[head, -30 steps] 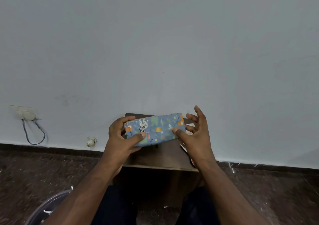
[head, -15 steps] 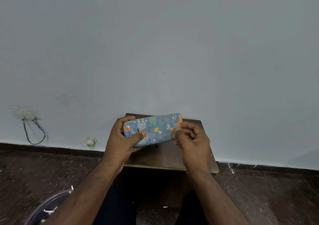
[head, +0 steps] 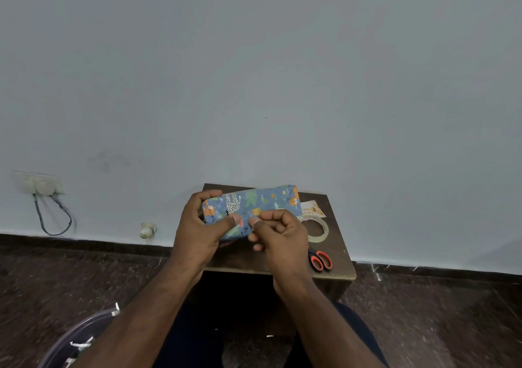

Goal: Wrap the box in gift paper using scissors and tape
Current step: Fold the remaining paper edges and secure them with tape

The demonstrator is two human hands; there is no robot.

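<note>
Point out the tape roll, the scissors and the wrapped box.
tape roll (head: 323, 235), head view, right side of its ring.
scissors (head: 323, 260), head view, orange handle loops.
wrapped box (head: 262, 199), head view, top face.

Both hands meet over the table (head: 336, 266): left hand (head: 197, 226) grips the wrapped box (head: 254, 203), right hand (head: 282, 232) beside it. Tape roll (head: 317, 227) and scissors (head: 320, 259) lie right of the right hand.

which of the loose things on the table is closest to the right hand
The scissors with orange handles: they lie right beside the right hand at its wrist. The tape roll sits a little further off, and the sticker card is furthest.
</note>
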